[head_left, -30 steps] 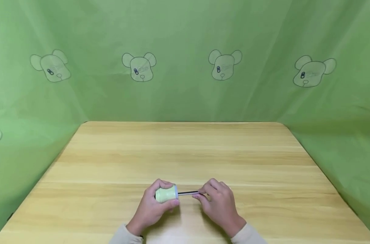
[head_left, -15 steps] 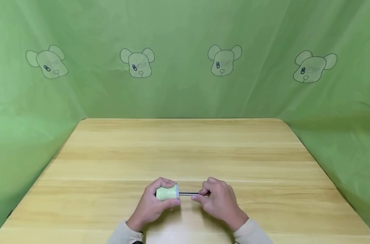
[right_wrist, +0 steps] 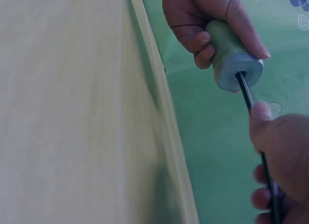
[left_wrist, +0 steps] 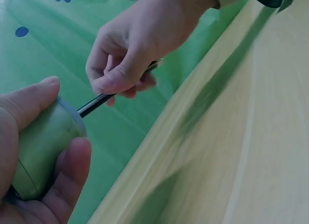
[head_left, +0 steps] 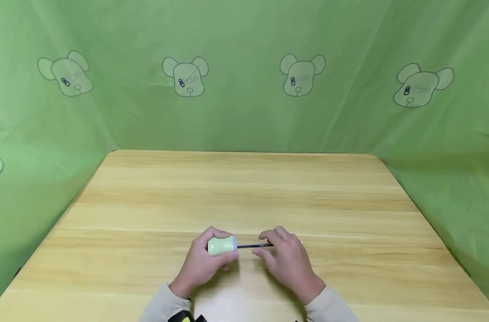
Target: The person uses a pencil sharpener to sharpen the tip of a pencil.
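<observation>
A pale green pencil sharpener (head_left: pixel 221 245) with a light blue-grey end face lies on its side in my left hand (head_left: pixel 200 264), held above the table. In the left wrist view, thumb and fingers curl round the sharpener (left_wrist: pixel 46 149). A dark pencil (head_left: pixel 252 246) goes into the hole in the end face, clearest in the right wrist view, where the pencil (right_wrist: pixel 247 94) runs back under my right hand (right_wrist: pixel 285 147). To the right of the sharpener, my right hand (head_left: pixel 290 261) holds the pencil between thumb and curled fingers. The pencil's inserted end is hidden.
A wooden table (head_left: pixel 244 192) with light grain spreads out beneath both hands. Behind it and along both sides hangs a green curtain (head_left: pixel 244 120) with printed bear heads. Something black and yellow-green (head_left: pixel 181 316) shows at the left sleeve.
The right hand's fingers have changed position on the pencil, with index finger and thumb now spread further apart. The left hand keeps its hold on the sharpener. The head view has shifted slightly.
</observation>
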Motion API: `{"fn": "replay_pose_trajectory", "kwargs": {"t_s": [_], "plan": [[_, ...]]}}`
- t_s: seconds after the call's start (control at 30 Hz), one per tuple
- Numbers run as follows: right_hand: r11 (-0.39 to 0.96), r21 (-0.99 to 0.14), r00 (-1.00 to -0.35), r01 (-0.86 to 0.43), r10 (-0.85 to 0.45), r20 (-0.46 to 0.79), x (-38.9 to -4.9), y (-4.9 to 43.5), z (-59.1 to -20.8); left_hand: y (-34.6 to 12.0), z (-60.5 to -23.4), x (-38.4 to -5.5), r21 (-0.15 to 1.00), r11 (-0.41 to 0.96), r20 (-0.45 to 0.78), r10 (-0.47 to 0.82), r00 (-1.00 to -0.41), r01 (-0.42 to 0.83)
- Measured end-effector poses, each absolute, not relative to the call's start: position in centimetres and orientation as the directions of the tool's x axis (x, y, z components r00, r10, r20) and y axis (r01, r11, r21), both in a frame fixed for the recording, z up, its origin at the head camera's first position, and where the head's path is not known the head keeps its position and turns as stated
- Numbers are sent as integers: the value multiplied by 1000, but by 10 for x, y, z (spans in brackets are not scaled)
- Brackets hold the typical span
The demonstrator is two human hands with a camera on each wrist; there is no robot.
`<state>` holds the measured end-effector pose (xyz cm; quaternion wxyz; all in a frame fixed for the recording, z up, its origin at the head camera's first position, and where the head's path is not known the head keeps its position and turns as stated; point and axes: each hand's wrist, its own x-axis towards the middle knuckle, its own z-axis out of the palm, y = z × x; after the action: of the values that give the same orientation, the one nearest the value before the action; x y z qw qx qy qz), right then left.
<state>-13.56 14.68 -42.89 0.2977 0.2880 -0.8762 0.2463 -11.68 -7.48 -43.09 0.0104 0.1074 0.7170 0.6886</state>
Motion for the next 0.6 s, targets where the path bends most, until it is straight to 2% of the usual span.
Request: {"fn": "replay_pose_trajectory", "kwargs": {"t_s": [0.1, 0.27, 0.33, 0.4, 0.47, 0.53, 0.6], "plan": [[695, -245, -607, -676, -337, 719, -136, 146, -432, -76, -430, -117, 992, 22, 116, 171, -978, 121], [632, -162, -471, -758, -357, 807, -137, 148, -434, -79, -430, -115, 994, -13, 107, 206, -973, 107], [596, -170, -458, -785, -371, 808, -137, 150, -433, -79, -430, -114, 993, -21, 122, 221, -968, 120], [579, -218, -495, -786, -378, 782, -137, 152, -431, -79, -431, -115, 988, -19, 153, 232, -961, 153], [565, -315, -582, -763, -389, 714, -137, 153, -427, -79, -432, -116, 979, -6, 201, 243, -949, 206], [545, -447, -692, -709, -416, 590, -136, 156, -422, -79, -435, -117, 963, 13, 258, 255, -932, 270], [495, -612, -783, -617, -466, 412, -136, 159, -416, -79, -436, -118, 939, 52, 316, 268, -910, 341]]}}
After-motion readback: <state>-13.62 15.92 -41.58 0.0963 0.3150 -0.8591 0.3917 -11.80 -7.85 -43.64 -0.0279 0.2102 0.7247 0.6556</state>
